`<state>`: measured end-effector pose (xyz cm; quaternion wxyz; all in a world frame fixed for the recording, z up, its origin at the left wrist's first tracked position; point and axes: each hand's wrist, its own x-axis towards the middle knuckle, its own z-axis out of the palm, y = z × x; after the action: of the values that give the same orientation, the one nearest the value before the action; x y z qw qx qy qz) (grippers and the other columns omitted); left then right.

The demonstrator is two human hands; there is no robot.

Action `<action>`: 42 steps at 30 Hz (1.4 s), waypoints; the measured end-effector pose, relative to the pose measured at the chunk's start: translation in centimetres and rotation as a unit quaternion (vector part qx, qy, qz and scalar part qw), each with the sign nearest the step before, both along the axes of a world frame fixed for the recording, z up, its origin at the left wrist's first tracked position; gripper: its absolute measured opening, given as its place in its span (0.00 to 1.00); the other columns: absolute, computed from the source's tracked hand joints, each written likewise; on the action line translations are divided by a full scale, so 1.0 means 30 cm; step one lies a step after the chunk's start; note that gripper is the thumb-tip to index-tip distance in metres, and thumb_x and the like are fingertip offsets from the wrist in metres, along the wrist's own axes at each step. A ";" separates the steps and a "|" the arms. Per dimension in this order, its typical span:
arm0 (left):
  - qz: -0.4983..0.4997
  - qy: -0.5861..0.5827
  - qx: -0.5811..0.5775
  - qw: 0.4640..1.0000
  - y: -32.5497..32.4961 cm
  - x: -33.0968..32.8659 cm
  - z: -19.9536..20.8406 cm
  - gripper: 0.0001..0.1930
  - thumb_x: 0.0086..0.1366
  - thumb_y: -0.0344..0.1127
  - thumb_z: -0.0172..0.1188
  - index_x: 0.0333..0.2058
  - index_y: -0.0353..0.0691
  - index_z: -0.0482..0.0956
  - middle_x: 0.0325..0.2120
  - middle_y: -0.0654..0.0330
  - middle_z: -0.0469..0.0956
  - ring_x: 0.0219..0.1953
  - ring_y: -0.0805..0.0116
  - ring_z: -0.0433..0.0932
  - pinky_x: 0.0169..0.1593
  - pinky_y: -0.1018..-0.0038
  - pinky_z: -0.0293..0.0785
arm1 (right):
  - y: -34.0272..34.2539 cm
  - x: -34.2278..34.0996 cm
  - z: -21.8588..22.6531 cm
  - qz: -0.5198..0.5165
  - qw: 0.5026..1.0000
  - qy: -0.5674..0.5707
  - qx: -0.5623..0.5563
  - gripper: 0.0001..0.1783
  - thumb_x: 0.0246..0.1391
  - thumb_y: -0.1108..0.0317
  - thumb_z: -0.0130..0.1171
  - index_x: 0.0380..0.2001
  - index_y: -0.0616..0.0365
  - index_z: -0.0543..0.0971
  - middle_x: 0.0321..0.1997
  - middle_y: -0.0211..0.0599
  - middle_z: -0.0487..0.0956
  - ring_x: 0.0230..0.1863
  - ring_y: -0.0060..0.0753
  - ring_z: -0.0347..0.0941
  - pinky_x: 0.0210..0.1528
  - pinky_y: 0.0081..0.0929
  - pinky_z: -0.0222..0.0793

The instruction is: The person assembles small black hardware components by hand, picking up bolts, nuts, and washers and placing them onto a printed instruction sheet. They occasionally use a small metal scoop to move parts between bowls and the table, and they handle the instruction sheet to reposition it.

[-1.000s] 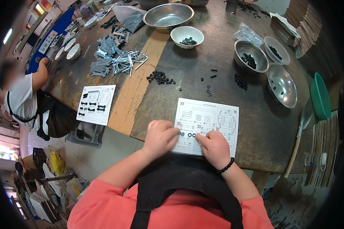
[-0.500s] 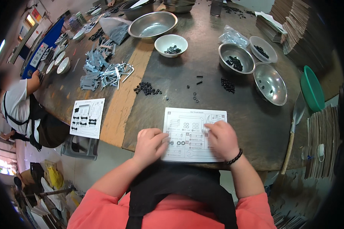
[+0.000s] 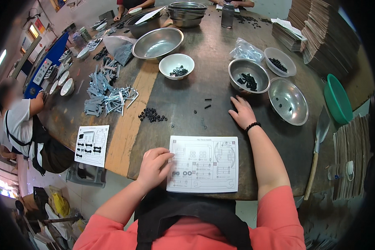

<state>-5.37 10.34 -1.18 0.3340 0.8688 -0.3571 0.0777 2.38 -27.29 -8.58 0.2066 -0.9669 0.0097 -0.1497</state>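
A white printed sheet [image 3: 225,183] lies at the table's near edge, with line drawings of parts and a wrench on it. Two pairs of dark rings show at its left; whether they are printed or real I cannot tell. My left hand [image 3: 155,166] rests at the sheet's left edge, fingers loosely bent and apart, nothing visible in them. Reaching forward, my right hand [image 3: 242,113] is palm down with spread fingers, just in front of a steel bowl [image 3: 233,85] of black pieces. It hides the spot where a small pile of black pieces lay.
Black nuts [image 3: 152,115] lie left of centre, near bent silver hex keys [image 3: 121,100] and grey flat wrenches [image 3: 96,93]. A white bowl [image 3: 164,66] holds black rings. Another steel bowl [image 3: 299,104] and a long-handled blade [image 3: 321,129] are at right. A co-worker [image 3: 18,112] sits left.
My right hand has left the sheet and moved forward to the black pieces near the steel bowl, its fingers spreading. My left hand stays by the sheet's left edge. The view has tilted up.
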 end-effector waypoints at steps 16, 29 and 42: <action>-0.079 0.018 0.029 0.996 -0.188 0.294 0.044 0.21 0.53 0.31 0.60 0.48 0.38 0.72 0.44 0.52 0.73 0.48 0.52 0.70 0.53 0.63 0.66 | 0.082 -0.062 0.148 0.228 0.969 -0.044 -0.090 0.22 0.49 0.65 0.58 0.49 0.55 0.73 0.56 0.38 0.70 0.59 0.42 0.63 0.59 0.34 0.60; -0.072 0.057 0.138 0.986 -0.412 0.534 -0.065 0.29 0.53 0.35 0.62 0.55 0.38 0.66 0.50 0.53 0.70 0.52 0.55 0.68 0.56 0.66 0.64 | -0.095 0.131 0.139 0.026 0.987 -0.115 -0.112 0.06 0.46 0.75 0.49 0.28 0.55 0.74 0.28 0.40 0.73 0.35 0.46 0.70 0.38 0.40 0.67; -0.112 -0.056 0.118 0.985 -0.503 0.586 -0.131 0.20 0.54 0.30 0.60 0.48 0.42 0.74 0.47 0.55 0.73 0.50 0.53 0.70 0.54 0.65 0.67 | -0.050 -0.003 0.241 0.031 0.988 -0.141 -0.049 0.23 0.41 0.58 0.66 0.41 0.56 0.76 0.41 0.38 0.74 0.47 0.44 0.68 0.53 0.37 0.61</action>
<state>12.20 -4.74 -5.10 0.2149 0.8511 -0.4767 0.0458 2.28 -28.79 -1.35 0.1626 -0.9448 -0.0570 -0.2785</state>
